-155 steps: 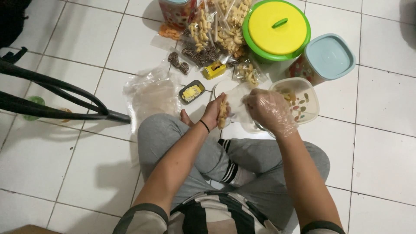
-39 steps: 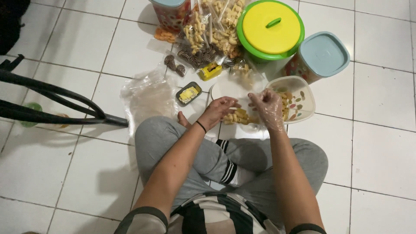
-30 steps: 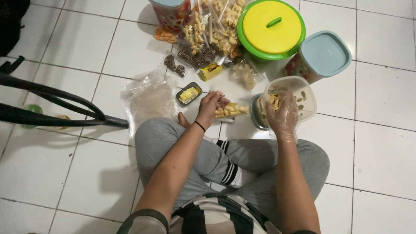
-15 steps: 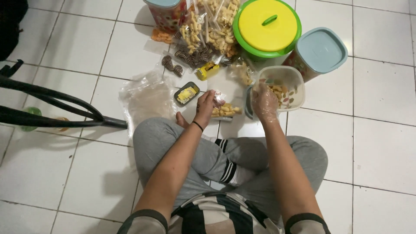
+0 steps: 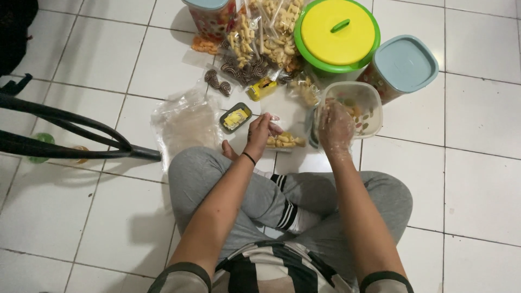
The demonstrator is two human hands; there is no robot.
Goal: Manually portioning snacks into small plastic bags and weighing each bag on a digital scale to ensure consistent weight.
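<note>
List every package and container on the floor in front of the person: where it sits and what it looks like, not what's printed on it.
Round tub: top centre, green, yellow lid.
Square jar: top right, patterned, pale blue lid.
Open container: under right hand, clear, patterned.
Snack bags: top centre, clear, pale pieces.
Small bag: at left hand, clear, yellow pieces.
Empty bags: left, clear.
Small tray: dark, yellow contents.

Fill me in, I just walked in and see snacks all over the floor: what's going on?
A person sits cross-legged on the white tiled floor. Their left hand holds a small clear bag of yellow snack pieces. Their right hand, in a thin plastic glove, reaches into an open clear container. Filled snack bags and lidded tubs sit beyond.
</note>
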